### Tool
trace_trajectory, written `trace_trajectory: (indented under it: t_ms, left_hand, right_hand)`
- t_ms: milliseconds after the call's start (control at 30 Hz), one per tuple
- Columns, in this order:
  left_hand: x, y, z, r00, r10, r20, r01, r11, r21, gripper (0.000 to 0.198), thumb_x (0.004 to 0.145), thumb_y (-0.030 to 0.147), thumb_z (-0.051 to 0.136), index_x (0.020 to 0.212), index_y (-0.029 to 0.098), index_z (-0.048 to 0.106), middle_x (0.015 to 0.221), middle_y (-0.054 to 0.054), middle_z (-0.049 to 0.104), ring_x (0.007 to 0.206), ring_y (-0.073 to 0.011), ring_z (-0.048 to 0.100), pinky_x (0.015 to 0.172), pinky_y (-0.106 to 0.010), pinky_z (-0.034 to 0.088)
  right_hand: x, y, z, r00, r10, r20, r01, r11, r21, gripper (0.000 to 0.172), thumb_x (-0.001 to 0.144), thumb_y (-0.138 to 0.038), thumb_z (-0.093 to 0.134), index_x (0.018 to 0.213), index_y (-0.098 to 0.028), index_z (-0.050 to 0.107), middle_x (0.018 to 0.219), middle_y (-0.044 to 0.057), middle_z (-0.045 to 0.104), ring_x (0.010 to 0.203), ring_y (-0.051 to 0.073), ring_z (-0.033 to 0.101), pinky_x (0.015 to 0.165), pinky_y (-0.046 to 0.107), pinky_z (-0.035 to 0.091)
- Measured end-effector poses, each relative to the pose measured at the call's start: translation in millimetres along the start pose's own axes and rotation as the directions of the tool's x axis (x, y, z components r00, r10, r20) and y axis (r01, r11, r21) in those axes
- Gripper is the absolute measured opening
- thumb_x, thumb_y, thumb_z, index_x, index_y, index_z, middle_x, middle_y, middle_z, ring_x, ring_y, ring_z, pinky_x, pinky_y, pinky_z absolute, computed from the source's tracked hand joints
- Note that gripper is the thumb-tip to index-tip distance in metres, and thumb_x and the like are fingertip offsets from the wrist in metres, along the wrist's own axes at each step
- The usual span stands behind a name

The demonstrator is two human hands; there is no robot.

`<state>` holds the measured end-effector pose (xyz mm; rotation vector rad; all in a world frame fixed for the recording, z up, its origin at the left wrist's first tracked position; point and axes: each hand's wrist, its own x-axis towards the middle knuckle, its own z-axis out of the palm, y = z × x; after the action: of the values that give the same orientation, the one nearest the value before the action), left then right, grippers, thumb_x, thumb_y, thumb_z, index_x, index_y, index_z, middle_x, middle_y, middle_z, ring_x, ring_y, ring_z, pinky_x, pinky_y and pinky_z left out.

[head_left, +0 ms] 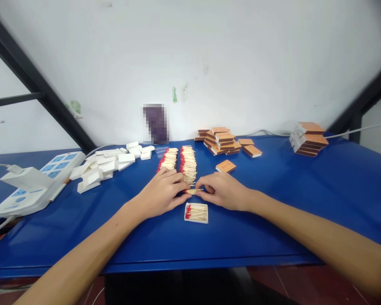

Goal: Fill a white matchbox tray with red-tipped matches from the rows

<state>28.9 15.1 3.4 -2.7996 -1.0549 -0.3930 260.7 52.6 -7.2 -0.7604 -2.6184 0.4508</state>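
Between my two hands a small bunch of matches (pixel 193 191) is pinched by its ends. My left hand (pixel 165 189) grips the red-headed end, with thumb and fingers closed. On the plain end, my right hand (pixel 222 190) closes its thumb and forefinger. Just below them lies a white matchbox tray (pixel 207 220) partly filled with matches, red heads to the left. Beyond the hands are two long rows of matches, a left row (pixel 169 158) and a right row (pixel 188 163). My left hand hides part of the left row's near end.
White empty matchbox trays (pixel 103 163) are heaped at the left, near a power strip (pixel 34 186) with a plugged-in adapter. Orange matchboxes (pixel 222 142) are piled at the back, with a single matchbox (pixel 225 166) nearer. Another matchbox stack (pixel 309 140) stands far right by a cable.
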Motion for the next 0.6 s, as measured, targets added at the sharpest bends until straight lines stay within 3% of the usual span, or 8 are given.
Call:
trace_trajectory:
  t_ms: [600]
  left_hand:
    - [0.8,0.2,3.0,1.000,-0.008,0.005,0.008,0.998,-0.064,0.021,0.101,0.033,0.048,0.098,0.018,0.063,0.094,-0.004,0.060,0.085,-0.0190,0.052,0.079,-0.032,0.036]
  right_hand:
    - [-0.2,0.0,1.2,0.999,-0.029,-0.012,0.029,1.000,-0.012,0.018,0.094,-0.029,0.058,0.087,-0.016,0.068,0.060,-0.004,0.052,0.053,0.009,0.042,0.059,0.023,0.030]
